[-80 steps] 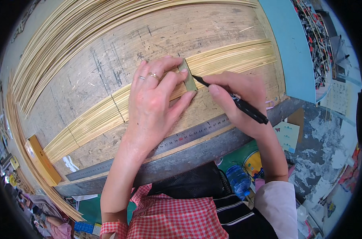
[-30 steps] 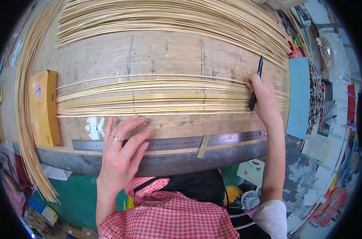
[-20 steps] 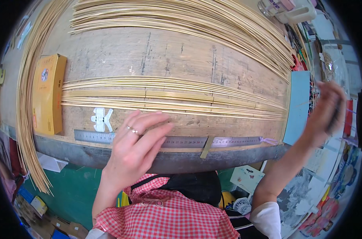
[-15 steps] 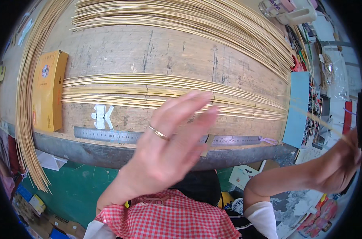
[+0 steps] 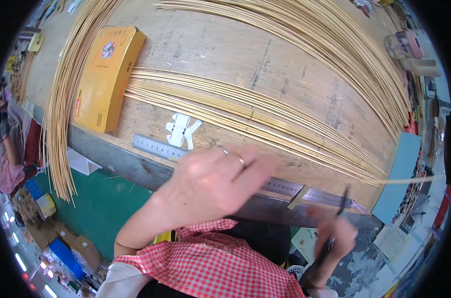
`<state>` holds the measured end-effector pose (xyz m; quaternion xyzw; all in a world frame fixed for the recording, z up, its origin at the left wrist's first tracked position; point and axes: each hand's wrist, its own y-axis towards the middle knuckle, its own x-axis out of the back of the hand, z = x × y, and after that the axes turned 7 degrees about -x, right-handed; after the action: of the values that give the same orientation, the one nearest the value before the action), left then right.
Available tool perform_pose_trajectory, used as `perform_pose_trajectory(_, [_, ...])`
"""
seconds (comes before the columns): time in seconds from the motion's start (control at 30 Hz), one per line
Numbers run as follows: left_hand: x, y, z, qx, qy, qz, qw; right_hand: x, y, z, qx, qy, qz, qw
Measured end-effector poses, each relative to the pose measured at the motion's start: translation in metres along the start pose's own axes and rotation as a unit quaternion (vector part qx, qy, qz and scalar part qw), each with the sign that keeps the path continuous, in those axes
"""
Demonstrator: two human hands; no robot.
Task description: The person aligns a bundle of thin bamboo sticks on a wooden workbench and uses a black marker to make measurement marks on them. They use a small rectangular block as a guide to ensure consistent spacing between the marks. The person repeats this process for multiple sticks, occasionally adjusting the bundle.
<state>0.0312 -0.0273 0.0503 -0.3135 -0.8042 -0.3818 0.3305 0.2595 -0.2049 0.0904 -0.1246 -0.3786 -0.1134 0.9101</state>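
My left hand (image 5: 220,179), with a ring on one finger, hovers over the table's front edge, its blurred fingers pinched together. A thin bamboo strip (image 5: 414,180) runs faintly from those fingertips to the right, past the blue box (image 5: 397,180). My right hand (image 5: 337,233) is closed around a slim dark tool (image 5: 345,198), too blurred to name more exactly. Behind the hands, a row of bamboo strips (image 5: 265,119) lies between the yellow box (image 5: 104,79) and the blue box. Part of a metal ruler (image 5: 153,145) is hidden by my left hand.
More bamboo strips (image 5: 325,39) lie at the back, and a long bundle (image 5: 61,119) hangs over the left front edge. A white cut-out piece (image 5: 178,130) rests near the ruler. A clear jar (image 5: 402,45) stands at the far right.
My right hand has come inward from the far right and now holds the dark tool. My left hand's fingers have closed. The view has turned and shifted.
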Motion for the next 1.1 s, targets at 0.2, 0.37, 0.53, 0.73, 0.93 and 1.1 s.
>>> perform_pose_trajectory(0.2, [-0.001,-0.017,0.023,-0.018,0.018,0.063,0.998,0.016,-0.003,0.038,0.120,-0.169,-0.088,0.974])
perform_pose_trajectory(0.37, [0.010,-0.032,0.030,-0.015,0.019,0.144,0.989,0.005,0.041,0.003,0.180,-0.242,0.004,0.953])
perform_pose_trajectory(0.53, [0.008,-0.034,0.034,0.055,-0.015,0.128,0.990,-0.007,0.038,-0.020,0.188,-0.160,-0.022,0.969])
perform_pose_trajectory(0.73, [0.006,-0.054,0.038,0.094,0.022,0.072,0.993,0.004,0.025,-0.057,0.146,-0.120,-0.122,0.975])
perform_pose_trajectory(0.93, [-0.014,-0.055,0.039,0.122,-0.004,0.070,0.990,0.013,0.024,-0.075,0.127,-0.146,-0.140,0.971])
perform_pose_trajectory(1.1, [-0.017,-0.060,0.044,0.113,-0.013,0.049,0.992,0.020,0.014,-0.100,0.134,-0.127,-0.151,0.971])
